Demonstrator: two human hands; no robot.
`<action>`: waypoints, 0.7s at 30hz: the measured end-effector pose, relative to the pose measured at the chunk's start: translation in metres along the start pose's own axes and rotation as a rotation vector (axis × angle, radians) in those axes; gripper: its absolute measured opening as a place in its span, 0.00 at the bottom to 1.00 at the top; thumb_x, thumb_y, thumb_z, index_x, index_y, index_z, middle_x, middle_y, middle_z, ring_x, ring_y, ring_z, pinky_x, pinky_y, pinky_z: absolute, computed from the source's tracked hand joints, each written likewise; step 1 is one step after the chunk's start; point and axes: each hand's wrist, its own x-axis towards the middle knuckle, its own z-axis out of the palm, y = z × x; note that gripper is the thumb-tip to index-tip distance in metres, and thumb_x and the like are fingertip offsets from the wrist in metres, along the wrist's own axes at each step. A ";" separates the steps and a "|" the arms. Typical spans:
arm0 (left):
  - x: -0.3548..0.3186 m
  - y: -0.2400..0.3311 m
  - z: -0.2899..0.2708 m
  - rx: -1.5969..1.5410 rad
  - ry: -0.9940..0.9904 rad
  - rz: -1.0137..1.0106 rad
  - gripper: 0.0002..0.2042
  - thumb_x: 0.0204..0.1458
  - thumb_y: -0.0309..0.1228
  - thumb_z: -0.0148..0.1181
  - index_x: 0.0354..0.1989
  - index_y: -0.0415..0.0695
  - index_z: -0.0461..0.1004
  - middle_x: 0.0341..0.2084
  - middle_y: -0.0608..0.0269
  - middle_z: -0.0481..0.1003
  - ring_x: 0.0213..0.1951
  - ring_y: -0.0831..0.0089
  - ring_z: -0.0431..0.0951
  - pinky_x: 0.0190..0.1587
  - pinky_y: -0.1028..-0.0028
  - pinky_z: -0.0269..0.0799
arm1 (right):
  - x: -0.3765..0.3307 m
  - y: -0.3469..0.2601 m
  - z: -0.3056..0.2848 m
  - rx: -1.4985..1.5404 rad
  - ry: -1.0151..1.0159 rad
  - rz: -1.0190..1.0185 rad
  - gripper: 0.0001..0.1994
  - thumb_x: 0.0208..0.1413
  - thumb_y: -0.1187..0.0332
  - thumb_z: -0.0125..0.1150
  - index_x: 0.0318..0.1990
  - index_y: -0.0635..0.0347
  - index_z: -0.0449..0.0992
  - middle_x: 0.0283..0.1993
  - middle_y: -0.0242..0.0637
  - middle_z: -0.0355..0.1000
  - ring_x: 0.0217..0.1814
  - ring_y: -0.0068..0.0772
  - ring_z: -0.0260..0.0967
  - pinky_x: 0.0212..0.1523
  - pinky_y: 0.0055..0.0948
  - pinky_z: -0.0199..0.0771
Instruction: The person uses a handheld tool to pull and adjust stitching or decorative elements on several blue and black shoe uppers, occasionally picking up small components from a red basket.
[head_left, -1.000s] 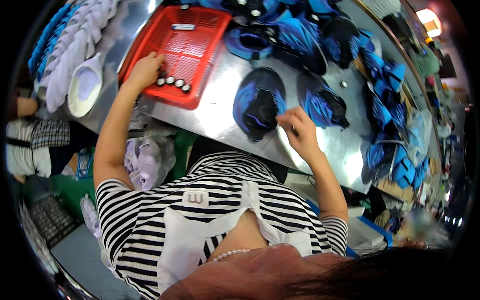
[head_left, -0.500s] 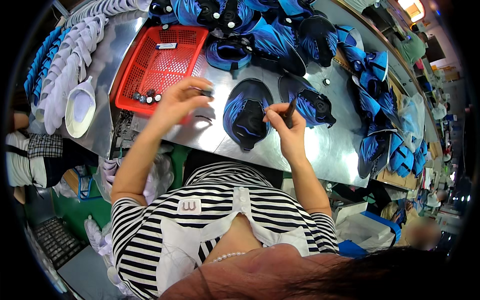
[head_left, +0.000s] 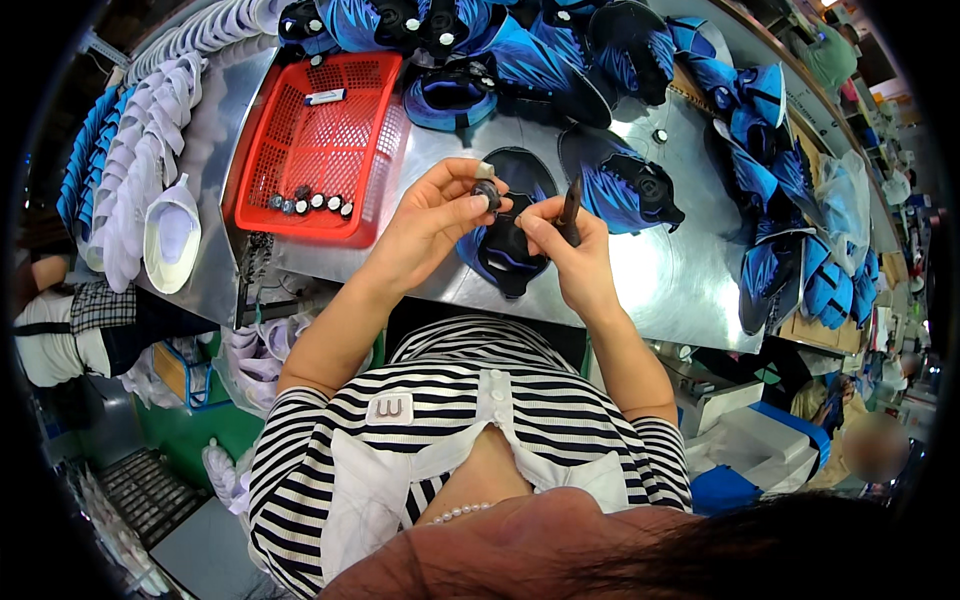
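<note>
My left hand (head_left: pixel 430 218) pinches a small round black dial (head_left: pixel 486 192) between thumb and fingers, over a blue-and-black shoe upper (head_left: pixel 508 268) on the metal table. Close beside it, my right hand (head_left: pixel 578 258) is closed around a dark pen-like tool (head_left: pixel 570 212) that points up and away from me. Its thumb and forefinger meet near the middle of that upper; whether they also pinch something small cannot be made out. My hands partly cover the upper. To its right lies a second blue-and-black upper (head_left: pixel 630 190) with a black dial on it.
A red plastic basket (head_left: pixel 245 190) at the left holds several small dials and a white marker (head_left: pixel 325 97). Blue uppers (head_left: pixel 545 70) are heaped at the far side, more (head_left: pixel 765 190) along the right edge. White shoe parts (head_left: pixel 150 150) stand in rows at the left.
My left hand has moved right from beside the basket to above the upper, carrying the dial close to my right hand. My right hand stays near the upper with the tool.
</note>
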 end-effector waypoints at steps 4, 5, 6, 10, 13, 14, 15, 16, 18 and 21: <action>0.000 -0.005 0.001 -0.077 0.021 -0.003 0.15 0.56 0.24 0.57 0.51 0.40 0.67 0.45 0.56 0.73 0.51 0.63 0.74 0.58 0.67 0.68 | 0.001 -0.001 0.005 -0.063 0.011 -0.025 0.05 0.56 0.72 0.61 0.34 0.65 0.76 0.26 0.28 0.71 0.27 0.15 0.64 0.31 0.16 0.62; 0.001 -0.008 0.001 -0.097 0.016 -0.001 0.15 0.56 0.24 0.57 0.51 0.40 0.67 0.45 0.56 0.73 0.51 0.63 0.74 0.58 0.66 0.67 | 0.001 0.000 0.006 -0.085 0.017 -0.033 0.05 0.56 0.72 0.61 0.34 0.65 0.76 0.25 0.27 0.70 0.27 0.14 0.64 0.30 0.16 0.62; 0.001 -0.010 0.001 -0.117 0.011 0.001 0.14 0.56 0.24 0.58 0.51 0.39 0.67 0.45 0.56 0.73 0.52 0.62 0.74 0.59 0.65 0.67 | 0.000 0.001 0.008 -0.068 0.033 -0.048 0.04 0.56 0.72 0.61 0.34 0.64 0.76 0.25 0.26 0.70 0.26 0.13 0.63 0.29 0.15 0.60; 0.003 -0.015 0.002 -0.099 0.020 0.014 0.14 0.55 0.23 0.58 0.50 0.39 0.68 0.45 0.56 0.73 0.52 0.61 0.74 0.61 0.63 0.66 | 0.001 0.009 0.005 -0.202 0.054 -0.155 0.02 0.53 0.75 0.61 0.34 0.64 0.76 0.26 0.26 0.73 0.25 0.10 0.65 0.25 0.14 0.64; 0.002 -0.015 0.004 -0.048 0.014 0.013 0.14 0.55 0.23 0.58 0.49 0.39 0.68 0.44 0.55 0.74 0.52 0.61 0.74 0.60 0.63 0.66 | 0.001 0.012 0.004 -0.243 0.062 -0.159 0.02 0.53 0.76 0.61 0.33 0.64 0.76 0.26 0.27 0.73 0.25 0.10 0.65 0.26 0.13 0.65; 0.002 -0.016 0.003 -0.012 0.008 0.012 0.13 0.55 0.22 0.58 0.49 0.39 0.68 0.44 0.55 0.74 0.52 0.61 0.74 0.60 0.64 0.66 | 0.002 0.013 0.003 -0.256 0.057 -0.171 0.02 0.53 0.76 0.61 0.33 0.64 0.76 0.26 0.27 0.73 0.25 0.10 0.65 0.26 0.13 0.65; 0.001 -0.016 0.003 0.025 0.001 0.011 0.13 0.54 0.22 0.58 0.48 0.39 0.68 0.44 0.55 0.74 0.52 0.61 0.74 0.60 0.64 0.66 | 0.002 0.014 0.002 -0.269 0.052 -0.182 0.02 0.53 0.76 0.61 0.33 0.65 0.76 0.27 0.27 0.73 0.26 0.11 0.65 0.26 0.13 0.65; 0.002 -0.017 0.001 -0.019 0.015 0.004 0.13 0.54 0.22 0.58 0.48 0.39 0.68 0.44 0.55 0.74 0.52 0.61 0.74 0.60 0.64 0.66 | 0.003 0.014 0.002 -0.281 0.045 -0.195 0.02 0.53 0.76 0.61 0.33 0.65 0.76 0.27 0.27 0.73 0.26 0.11 0.66 0.27 0.14 0.66; 0.005 -0.017 -0.003 -0.106 0.041 -0.010 0.14 0.54 0.21 0.59 0.48 0.39 0.69 0.44 0.54 0.75 0.52 0.62 0.74 0.59 0.64 0.66 | -0.002 0.006 0.005 -0.214 0.045 -0.157 0.03 0.54 0.75 0.61 0.32 0.65 0.75 0.25 0.25 0.70 0.25 0.10 0.62 0.27 0.13 0.61; 0.006 -0.017 -0.004 -0.122 0.030 -0.012 0.14 0.53 0.21 0.59 0.48 0.39 0.69 0.44 0.54 0.75 0.52 0.63 0.74 0.59 0.64 0.66 | -0.002 0.003 0.005 -0.204 0.035 -0.119 0.04 0.55 0.74 0.61 0.33 0.65 0.74 0.25 0.24 0.69 0.25 0.10 0.60 0.27 0.13 0.58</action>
